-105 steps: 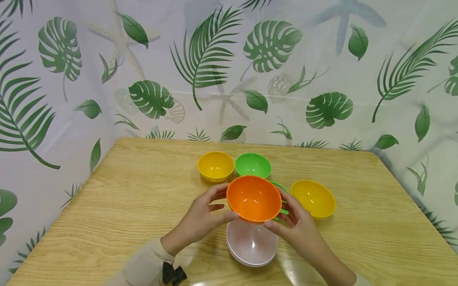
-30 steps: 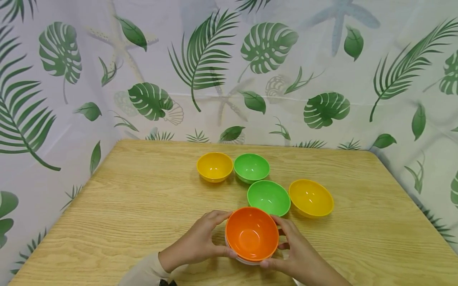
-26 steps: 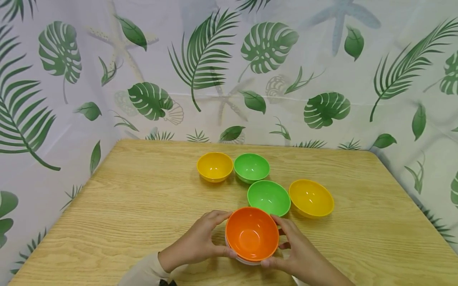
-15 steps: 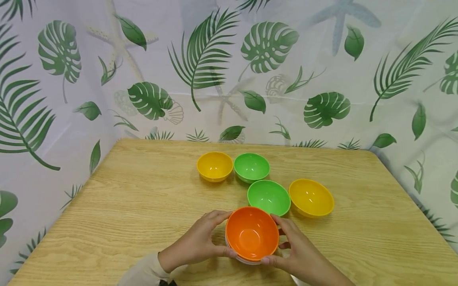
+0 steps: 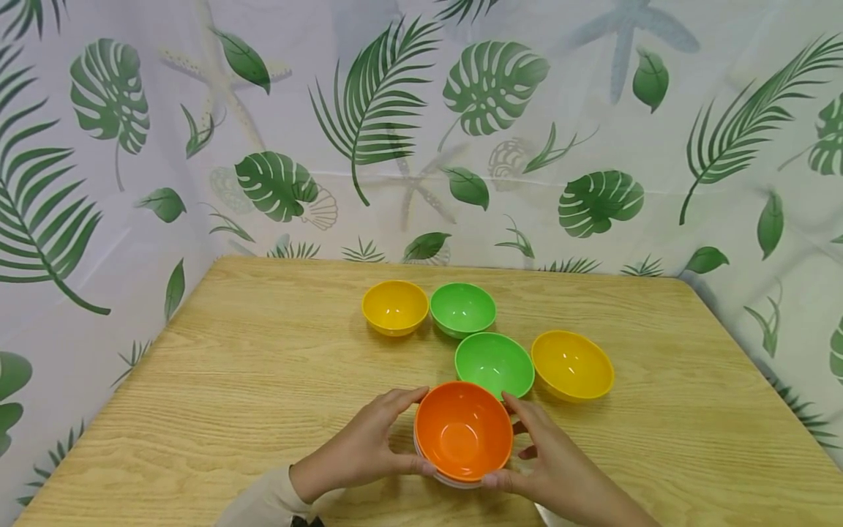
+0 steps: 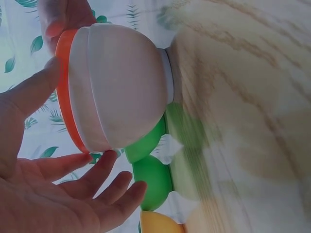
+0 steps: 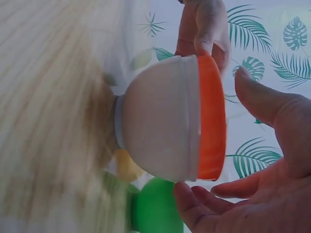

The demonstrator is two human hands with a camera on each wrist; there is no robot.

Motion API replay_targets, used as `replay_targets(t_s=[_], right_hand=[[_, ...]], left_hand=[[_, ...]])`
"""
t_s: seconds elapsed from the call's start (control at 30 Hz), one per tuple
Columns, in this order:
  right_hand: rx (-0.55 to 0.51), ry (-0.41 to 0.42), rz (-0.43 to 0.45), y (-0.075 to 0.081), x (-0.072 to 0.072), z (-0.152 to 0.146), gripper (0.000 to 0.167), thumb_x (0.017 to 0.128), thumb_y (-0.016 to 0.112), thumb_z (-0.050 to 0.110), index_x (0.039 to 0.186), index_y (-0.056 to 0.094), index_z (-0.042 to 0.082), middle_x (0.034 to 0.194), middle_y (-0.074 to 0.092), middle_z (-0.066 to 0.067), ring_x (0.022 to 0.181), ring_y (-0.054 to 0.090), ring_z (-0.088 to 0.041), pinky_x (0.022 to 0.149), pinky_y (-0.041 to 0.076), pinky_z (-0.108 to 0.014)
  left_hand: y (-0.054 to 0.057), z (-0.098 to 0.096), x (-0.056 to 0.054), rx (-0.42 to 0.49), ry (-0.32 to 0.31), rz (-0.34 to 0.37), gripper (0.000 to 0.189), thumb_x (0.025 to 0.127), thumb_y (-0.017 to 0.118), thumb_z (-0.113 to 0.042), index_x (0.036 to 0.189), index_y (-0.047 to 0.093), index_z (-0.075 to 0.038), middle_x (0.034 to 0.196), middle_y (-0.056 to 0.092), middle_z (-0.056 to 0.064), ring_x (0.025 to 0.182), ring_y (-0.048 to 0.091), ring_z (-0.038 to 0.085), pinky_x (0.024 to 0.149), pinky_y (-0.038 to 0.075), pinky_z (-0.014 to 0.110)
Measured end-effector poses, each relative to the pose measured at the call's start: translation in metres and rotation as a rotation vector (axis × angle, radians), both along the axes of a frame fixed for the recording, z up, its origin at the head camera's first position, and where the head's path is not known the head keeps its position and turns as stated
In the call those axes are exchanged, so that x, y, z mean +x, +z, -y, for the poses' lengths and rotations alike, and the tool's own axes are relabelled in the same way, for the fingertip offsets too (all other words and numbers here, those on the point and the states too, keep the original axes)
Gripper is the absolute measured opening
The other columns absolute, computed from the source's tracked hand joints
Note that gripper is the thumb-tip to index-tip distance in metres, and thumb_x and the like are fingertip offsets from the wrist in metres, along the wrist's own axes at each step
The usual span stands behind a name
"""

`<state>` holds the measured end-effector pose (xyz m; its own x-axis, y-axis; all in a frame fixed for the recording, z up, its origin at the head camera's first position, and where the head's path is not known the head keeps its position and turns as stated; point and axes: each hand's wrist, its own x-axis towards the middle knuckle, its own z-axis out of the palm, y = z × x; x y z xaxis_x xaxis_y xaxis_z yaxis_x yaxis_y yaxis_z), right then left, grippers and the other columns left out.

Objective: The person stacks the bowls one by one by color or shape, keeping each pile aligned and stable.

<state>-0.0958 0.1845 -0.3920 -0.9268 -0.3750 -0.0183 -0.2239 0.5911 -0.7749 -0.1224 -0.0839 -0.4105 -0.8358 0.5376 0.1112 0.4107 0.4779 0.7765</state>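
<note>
An orange bowl (image 5: 464,432) sits nested in a stack of two pale pinkish-white bowls (image 6: 124,87) on the table. My left hand (image 5: 365,446) holds the orange bowl's left side, thumb near the front of the rim and fingertips behind. On the right side, my right hand (image 5: 553,465) curves loosely around the stack. In the right wrist view its thumb (image 7: 260,97) stands off the orange rim, while its fingertips (image 7: 187,199) are at or very near the white bowl's edge.
Behind the stack stand two green bowls (image 5: 495,364) and two yellow bowls, one to the right (image 5: 571,366) and one at the back left (image 5: 395,307). The wooden table (image 5: 263,366) ends at a leaf-patterned cloth (image 5: 408,110).
The orange bowl, earlier held up above the white stack, came down into it. Since half a second ago, my right fingers have shifted slightly away from its rim; my left hand has barely moved.
</note>
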Motion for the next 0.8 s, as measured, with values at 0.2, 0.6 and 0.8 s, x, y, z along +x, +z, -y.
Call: replay_targets(t_s=[0.2,0.6,0.8], right_hand=[[-0.140,-0.080,-0.234,0.008,-0.002,-0.003,0.047,0.089,0.069,0.021,0.131,0.053,0.009,0.127,0.056,-0.008,0.107,0.056,-0.019,0.081,0.053,-0.026],[-0.515,-0.246,-0.039,0.038,-0.016,0.011,0.030,0.099,0.054,0.023,0.105,0.062,-0.005,0.098,0.067,-0.006,0.095,0.063,-0.019,0.085,0.053,-0.026],[-0.850,-0.190,0.171,0.049,-0.027,0.024,0.019,0.100,0.051,0.017,0.105,0.063,0.003,0.103,0.065,-0.004,0.103,0.061,-0.017,0.092,0.051,-0.027]], left_hand=[[0.006,-0.001,-0.006,0.131,0.047,-0.048,0.057,0.083,0.074,-0.038,0.132,0.057,-0.015,0.129,0.057,-0.001,0.122,0.052,0.019,0.099,0.045,0.049],[0.036,0.010,-0.032,0.419,0.180,-0.076,0.021,0.097,0.058,-0.018,0.107,0.069,-0.003,0.106,0.070,0.006,0.100,0.064,0.018,0.091,0.051,0.036],[0.049,0.018,-0.051,0.560,0.273,-0.003,0.024,0.098,0.056,-0.016,0.108,0.067,0.003,0.108,0.068,0.013,0.104,0.061,0.017,0.093,0.050,0.030]])
